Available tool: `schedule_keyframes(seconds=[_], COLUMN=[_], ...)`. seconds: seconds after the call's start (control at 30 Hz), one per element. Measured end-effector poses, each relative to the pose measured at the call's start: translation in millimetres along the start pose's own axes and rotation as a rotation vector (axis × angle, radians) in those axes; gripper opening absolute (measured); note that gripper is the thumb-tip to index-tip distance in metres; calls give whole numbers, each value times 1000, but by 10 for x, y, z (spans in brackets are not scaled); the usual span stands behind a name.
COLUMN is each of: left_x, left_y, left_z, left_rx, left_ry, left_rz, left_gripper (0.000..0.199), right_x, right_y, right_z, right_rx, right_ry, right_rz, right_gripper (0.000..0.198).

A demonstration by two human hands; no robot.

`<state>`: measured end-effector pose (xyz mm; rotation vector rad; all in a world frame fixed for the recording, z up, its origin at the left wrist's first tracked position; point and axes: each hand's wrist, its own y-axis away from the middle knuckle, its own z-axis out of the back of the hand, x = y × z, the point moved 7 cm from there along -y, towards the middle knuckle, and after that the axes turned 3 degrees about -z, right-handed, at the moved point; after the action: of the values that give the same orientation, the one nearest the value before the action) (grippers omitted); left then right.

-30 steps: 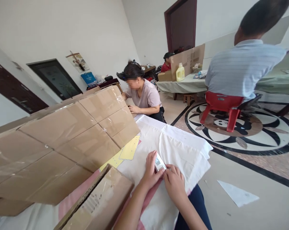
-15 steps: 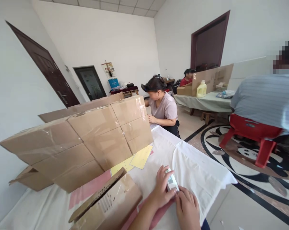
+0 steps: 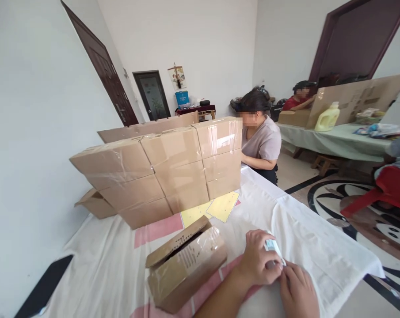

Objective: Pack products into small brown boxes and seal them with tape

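Observation:
My left hand (image 3: pixel 258 260) is closed round a small white box (image 3: pixel 271 245) with a pale blue-green panel, just above the cloth at the front right of the table. Its fingers and thumb cover much of the box. At the near end of the box, my right hand (image 3: pixel 298 289) has thumb and forefinger pinched together at its edge. Exactly what those fingertips grip is partly hidden. To the left of my forearm lies an open cardboard box (image 3: pixel 188 269) with a raised flap.
A taped wall of stacked cartons (image 3: pixel 173 172) stands across the table's far side. The white tablecloth (image 3: pixel 332 256) hangs over the right edge. A co-worker (image 3: pixel 261 141) sits behind the cartons. At far right is a red stool (image 3: pixel 392 190). A dark flat object (image 3: pixel 47 282) lies at left.
My view has swung left, so the cartons and both hands appear farther right. The white box has turned slightly in my left hand, whose fingers now cover more of it.

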<state>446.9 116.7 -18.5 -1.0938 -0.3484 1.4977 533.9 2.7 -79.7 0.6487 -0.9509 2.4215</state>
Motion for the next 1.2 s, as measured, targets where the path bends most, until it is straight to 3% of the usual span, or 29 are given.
schedule_keyframes(seconds=[0.57,0.87,1.2], left_x=[-113,-124,-150], left_y=[-19,-55,-53], left_z=[5,52,48], left_rx=[50,48,53], left_ry=[-47,-94,-44], left_rz=[-40,-11,-12], left_gripper=[14,3,6], right_x=[-79,100,133], right_y=[-22,-29,-12], right_z=[-50,37,59], right_rx=[3,7,9], right_ry=[-70,-34,-44], right_rz=[-57,-64,-75], right_gripper=[31,30,29])
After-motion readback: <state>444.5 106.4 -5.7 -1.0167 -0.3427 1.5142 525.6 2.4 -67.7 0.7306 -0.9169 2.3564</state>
